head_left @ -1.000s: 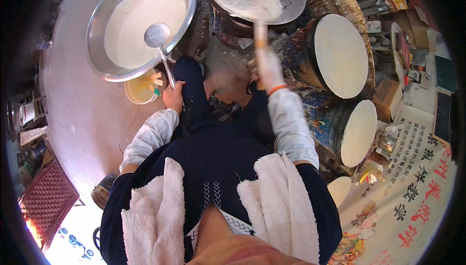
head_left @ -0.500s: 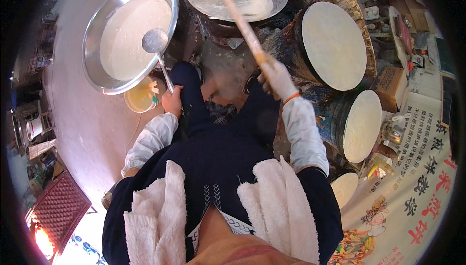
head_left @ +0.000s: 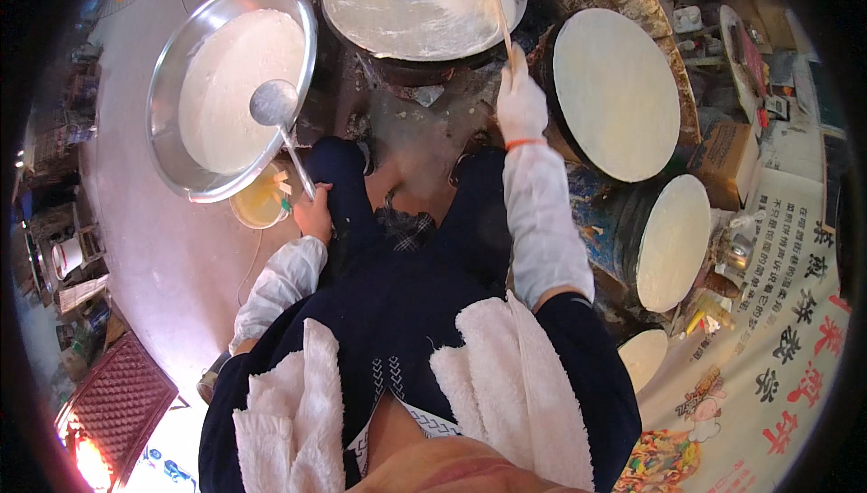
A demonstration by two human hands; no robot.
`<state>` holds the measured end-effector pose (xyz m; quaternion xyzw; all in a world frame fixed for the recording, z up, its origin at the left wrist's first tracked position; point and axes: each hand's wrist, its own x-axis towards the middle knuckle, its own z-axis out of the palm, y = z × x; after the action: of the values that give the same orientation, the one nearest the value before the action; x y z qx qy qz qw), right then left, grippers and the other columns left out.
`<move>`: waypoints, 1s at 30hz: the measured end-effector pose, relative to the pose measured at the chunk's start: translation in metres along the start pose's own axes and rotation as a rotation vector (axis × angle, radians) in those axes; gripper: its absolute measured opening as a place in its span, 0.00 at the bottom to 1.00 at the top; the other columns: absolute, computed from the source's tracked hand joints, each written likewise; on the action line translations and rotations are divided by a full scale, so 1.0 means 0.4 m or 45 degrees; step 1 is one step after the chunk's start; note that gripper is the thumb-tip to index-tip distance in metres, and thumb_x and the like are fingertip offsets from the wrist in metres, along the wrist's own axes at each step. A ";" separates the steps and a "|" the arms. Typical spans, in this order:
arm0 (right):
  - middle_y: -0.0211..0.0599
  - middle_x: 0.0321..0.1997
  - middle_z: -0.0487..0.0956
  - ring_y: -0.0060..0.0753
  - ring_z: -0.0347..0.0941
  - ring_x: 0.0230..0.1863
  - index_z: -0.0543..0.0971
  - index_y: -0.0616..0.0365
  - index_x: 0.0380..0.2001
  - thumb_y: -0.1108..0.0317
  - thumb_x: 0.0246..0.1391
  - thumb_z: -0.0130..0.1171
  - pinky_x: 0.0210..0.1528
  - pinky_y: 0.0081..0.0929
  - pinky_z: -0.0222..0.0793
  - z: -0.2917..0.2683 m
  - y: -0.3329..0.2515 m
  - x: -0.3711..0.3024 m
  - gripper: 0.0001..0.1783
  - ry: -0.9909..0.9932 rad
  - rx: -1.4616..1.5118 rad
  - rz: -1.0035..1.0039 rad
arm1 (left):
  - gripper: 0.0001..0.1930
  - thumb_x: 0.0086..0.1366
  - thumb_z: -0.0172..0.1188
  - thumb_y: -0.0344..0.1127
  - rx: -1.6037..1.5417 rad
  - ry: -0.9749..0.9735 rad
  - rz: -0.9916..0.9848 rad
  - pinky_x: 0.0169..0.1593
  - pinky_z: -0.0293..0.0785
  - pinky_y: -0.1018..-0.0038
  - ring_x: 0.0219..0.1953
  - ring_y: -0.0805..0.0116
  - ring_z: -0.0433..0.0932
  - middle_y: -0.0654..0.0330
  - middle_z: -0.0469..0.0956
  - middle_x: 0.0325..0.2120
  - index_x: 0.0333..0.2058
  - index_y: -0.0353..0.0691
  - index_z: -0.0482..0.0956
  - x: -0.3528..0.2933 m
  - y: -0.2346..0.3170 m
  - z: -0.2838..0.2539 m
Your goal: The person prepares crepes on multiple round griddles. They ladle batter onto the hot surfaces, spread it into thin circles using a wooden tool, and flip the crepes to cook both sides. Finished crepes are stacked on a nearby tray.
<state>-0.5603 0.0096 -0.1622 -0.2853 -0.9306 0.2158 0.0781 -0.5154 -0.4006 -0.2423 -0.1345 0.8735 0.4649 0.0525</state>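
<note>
My left hand (head_left: 313, 215) is closed round the handle of a metal ladle (head_left: 273, 103). The ladle's batter-coated bowl hangs over the near right side of a big steel basin (head_left: 161, 123) of pale batter (head_left: 239, 87). In a white glove, my right hand (head_left: 522, 112) grips a long wooden spreading stick (head_left: 498, 1). It slants away over the right part of a round griddle (head_left: 361, 28); its far end runs to the picture's top edge. White batter coats most of that griddle, with a dark bare patch near the middle.
To the right stand more round griddles covered with pale batter: a large one (head_left: 616, 96), a smaller one (head_left: 673, 243) and a partly hidden one (head_left: 644, 358). A small bucket (head_left: 256, 202) of yellowish liquid sits below the basin. A cardboard box (head_left: 727, 163) and a printed banner (head_left: 768, 330) lie farther right.
My right hand has moved forward, and the stick has swung from leaning left to pointing nearly straight ahead. Batter covers the griddle's right side more. The left hand still holds the ladle.
</note>
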 end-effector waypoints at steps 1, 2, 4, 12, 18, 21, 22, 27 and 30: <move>0.55 0.35 0.82 0.62 0.79 0.37 0.59 0.37 0.70 0.54 0.68 0.45 0.41 0.57 0.74 0.021 0.008 -0.016 0.28 0.015 0.018 0.015 | 0.16 0.62 0.58 0.44 -0.061 0.028 0.034 0.37 0.72 0.68 0.28 0.67 0.78 0.55 0.81 0.22 0.34 0.39 0.87 -0.003 -0.006 -0.001; 0.56 0.36 0.82 0.62 0.79 0.37 0.58 0.36 0.70 0.55 0.68 0.45 0.42 0.56 0.74 0.039 0.014 -0.020 0.29 0.030 0.037 0.030 | 0.15 0.62 0.58 0.44 -0.050 0.017 -0.006 0.37 0.72 0.69 0.28 0.67 0.78 0.55 0.81 0.22 0.34 0.39 0.87 0.000 -0.010 -0.002; 0.57 0.38 0.82 0.63 0.79 0.40 0.64 0.40 0.66 0.56 0.67 0.45 0.44 0.55 0.73 0.052 0.014 0.033 0.26 0.067 0.087 0.078 | 0.15 0.62 0.58 0.44 -0.019 -0.005 -0.087 0.37 0.72 0.70 0.28 0.68 0.78 0.56 0.81 0.22 0.34 0.39 0.87 0.005 -0.012 -0.011; 0.58 0.50 0.79 0.61 0.74 0.53 0.75 0.57 0.58 0.60 0.63 0.49 0.56 0.48 0.70 0.073 -0.029 0.217 0.23 0.193 0.443 0.035 | 0.15 0.63 0.57 0.42 -0.003 -0.048 -0.128 0.46 0.73 0.69 0.36 0.63 0.81 0.53 0.83 0.29 0.34 0.38 0.87 0.013 0.016 -0.018; 0.58 0.52 0.78 0.61 0.72 0.56 0.77 0.53 0.57 0.55 0.63 0.53 0.57 0.44 0.69 0.049 -0.208 0.002 0.23 -0.217 0.410 0.107 | 0.15 0.62 0.58 0.43 -0.067 -0.055 -0.066 0.43 0.74 0.70 0.34 0.65 0.82 0.53 0.84 0.27 0.34 0.39 0.87 0.019 -0.025 -0.025; 0.57 0.50 0.79 0.63 0.75 0.52 0.71 0.49 0.63 0.58 0.63 0.50 0.54 0.48 0.70 0.053 -0.079 0.012 0.26 0.329 0.431 -0.185 | 0.15 0.62 0.57 0.43 -0.094 -0.083 -0.075 0.44 0.74 0.70 0.35 0.65 0.82 0.53 0.84 0.28 0.34 0.38 0.87 0.022 -0.012 -0.031; 0.57 0.52 0.79 0.63 0.74 0.53 0.70 0.50 0.63 0.58 0.63 0.48 0.56 0.48 0.70 0.002 -0.084 -0.015 0.26 0.184 0.408 0.041 | 0.15 0.62 0.57 0.43 -0.119 -0.063 -0.061 0.44 0.74 0.70 0.35 0.65 0.82 0.54 0.84 0.28 0.34 0.38 0.87 0.019 -0.018 -0.038; 0.59 0.48 0.80 0.65 0.76 0.48 0.68 0.46 0.66 0.58 0.63 0.49 0.52 0.50 0.71 0.073 -0.016 -0.109 0.28 0.208 0.236 -0.021 | 0.15 0.62 0.57 0.43 -0.199 -0.066 -0.056 0.45 0.74 0.71 0.35 0.65 0.82 0.54 0.84 0.29 0.34 0.38 0.87 0.028 -0.043 -0.034; 0.60 0.46 0.80 0.66 0.77 0.46 0.68 0.46 0.66 0.58 0.63 0.51 0.51 0.52 0.71 0.115 -0.140 -0.084 0.28 0.167 0.401 -0.038 | 0.15 0.62 0.57 0.41 -0.192 -0.100 -0.109 0.46 0.74 0.71 0.36 0.66 0.82 0.54 0.84 0.29 0.35 0.37 0.87 0.037 -0.041 -0.039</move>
<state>-0.5729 -0.0676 -0.1790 -0.2691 -0.8822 0.3388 0.1856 -0.5243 -0.4250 -0.2499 -0.1571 0.8268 0.5315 0.0963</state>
